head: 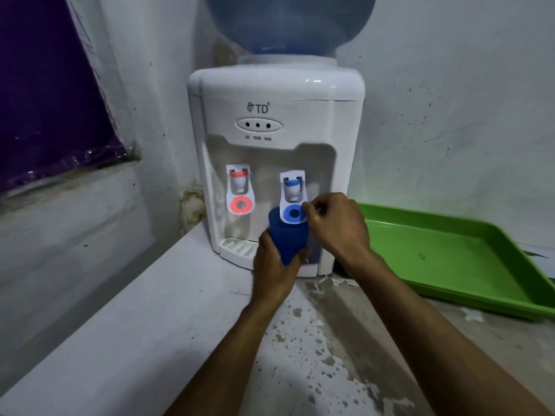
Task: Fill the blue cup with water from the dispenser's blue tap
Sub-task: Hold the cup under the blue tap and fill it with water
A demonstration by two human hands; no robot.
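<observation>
A white water dispenser (279, 139) stands on a worn counter with a blue bottle (288, 22) on top. It has a red tap (239, 190) on the left and a blue tap (292, 196) on the right. My left hand (274, 265) holds the blue cup (288, 238) from below, its mouth right under the blue tap's lever. My right hand (336, 226) pinches the right edge of the blue tap's lever with thumb and fingers. The cup's inside is hidden.
A green tray (450, 253) lies on the counter to the right of the dispenser. The dispenser's drip grid (237, 246) shows left of the cup. A purple sheet (51, 94) covers the window at the left. Walls close the corner behind.
</observation>
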